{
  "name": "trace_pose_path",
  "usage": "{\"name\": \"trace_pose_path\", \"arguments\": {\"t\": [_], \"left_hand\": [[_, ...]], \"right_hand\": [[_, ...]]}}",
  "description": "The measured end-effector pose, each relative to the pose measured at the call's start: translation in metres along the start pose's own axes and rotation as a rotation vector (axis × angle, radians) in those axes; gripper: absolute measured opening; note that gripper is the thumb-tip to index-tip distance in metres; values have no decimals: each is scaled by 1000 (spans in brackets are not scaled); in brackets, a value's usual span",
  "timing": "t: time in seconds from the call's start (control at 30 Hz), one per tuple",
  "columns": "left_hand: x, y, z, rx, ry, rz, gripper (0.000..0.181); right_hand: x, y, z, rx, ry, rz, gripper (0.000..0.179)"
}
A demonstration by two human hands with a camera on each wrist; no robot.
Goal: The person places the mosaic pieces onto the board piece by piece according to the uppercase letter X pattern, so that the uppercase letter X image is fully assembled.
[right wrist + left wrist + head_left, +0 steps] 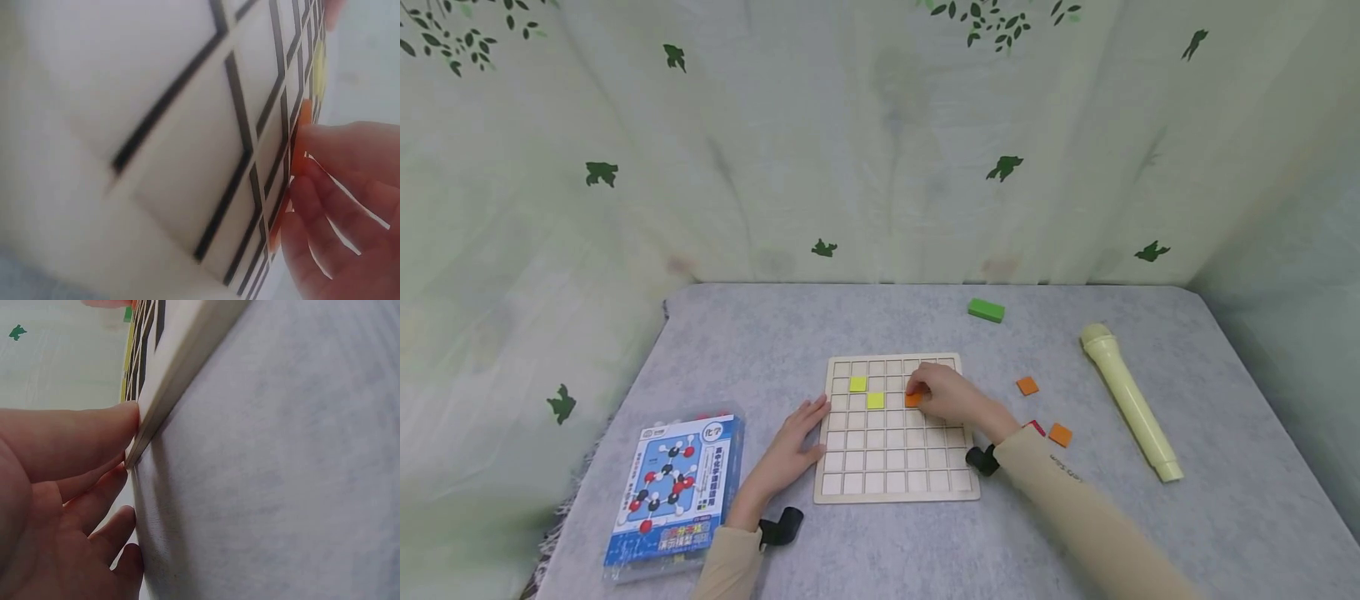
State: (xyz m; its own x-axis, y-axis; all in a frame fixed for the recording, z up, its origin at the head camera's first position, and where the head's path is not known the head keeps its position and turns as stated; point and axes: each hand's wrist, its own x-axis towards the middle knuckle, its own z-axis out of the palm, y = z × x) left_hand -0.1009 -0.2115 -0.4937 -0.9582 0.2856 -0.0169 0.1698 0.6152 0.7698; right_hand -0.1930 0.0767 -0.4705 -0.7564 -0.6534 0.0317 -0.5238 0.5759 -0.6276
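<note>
Against the gridded board rests a relaxed left hand; the right hand pinches an orange tile.

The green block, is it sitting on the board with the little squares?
No, the green block lies on the gray tabletop, apart from the board and past its far edge.

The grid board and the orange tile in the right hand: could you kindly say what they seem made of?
The grid board is probably matt wood, judging by its pale beige rim. The orange tile could be plastic or painted wood; its even, matt colour leaves that open.
</note>
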Motion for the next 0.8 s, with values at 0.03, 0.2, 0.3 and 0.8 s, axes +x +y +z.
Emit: {"name": "trace_pose_path", "arguments": {"t": [0.03, 0.2, 0.3, 0.8], "left_hand": [[0, 0, 0, 0, 1, -1, 64], [0, 0, 0, 2, 4, -4, 64], [0, 0, 1, 7, 1, -8, 64], [0, 2, 2, 29, 0, -6, 62]], "right_hand": [[2, -1, 1, -12, 2, 0, 21], [0, -3, 1, -2, 12, 35, 24], [-10, 1, -8, 65, 33, 76, 25], [-130, 57, -67, 160, 135, 205, 21]]}}
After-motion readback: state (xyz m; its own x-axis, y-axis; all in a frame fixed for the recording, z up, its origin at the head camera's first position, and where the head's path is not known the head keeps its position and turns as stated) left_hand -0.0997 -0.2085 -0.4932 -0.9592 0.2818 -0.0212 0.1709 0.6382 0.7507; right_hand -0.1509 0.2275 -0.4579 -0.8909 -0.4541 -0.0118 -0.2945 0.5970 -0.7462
